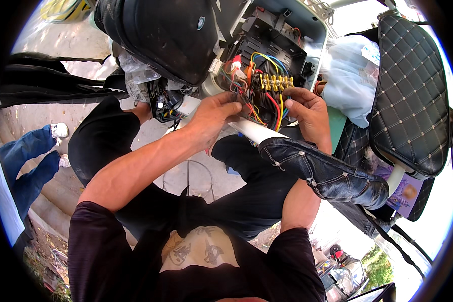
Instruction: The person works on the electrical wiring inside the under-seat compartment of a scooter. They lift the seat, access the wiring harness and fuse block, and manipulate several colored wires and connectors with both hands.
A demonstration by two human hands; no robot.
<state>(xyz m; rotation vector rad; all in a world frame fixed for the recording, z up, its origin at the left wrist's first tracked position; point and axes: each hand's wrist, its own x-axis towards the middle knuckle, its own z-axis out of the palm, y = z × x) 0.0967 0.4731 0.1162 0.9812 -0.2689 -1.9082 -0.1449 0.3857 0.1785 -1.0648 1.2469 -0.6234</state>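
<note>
Head | left hand (214, 114): pinching wires (245, 96) | right hand (312, 114): pinching blue wire (286, 112), near terminal block (277, 82)

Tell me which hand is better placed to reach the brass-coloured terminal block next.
Probably the right hand: its fingers are just below the right end of the terminal block. The left hand is farther off, lower left, beside thin coloured wires.

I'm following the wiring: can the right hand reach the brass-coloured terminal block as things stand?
Likely yes: the right hand is close beside the brass-coloured terminal block, whose top looks uncovered; the padded bar crosses the forearm, not the block.
</note>
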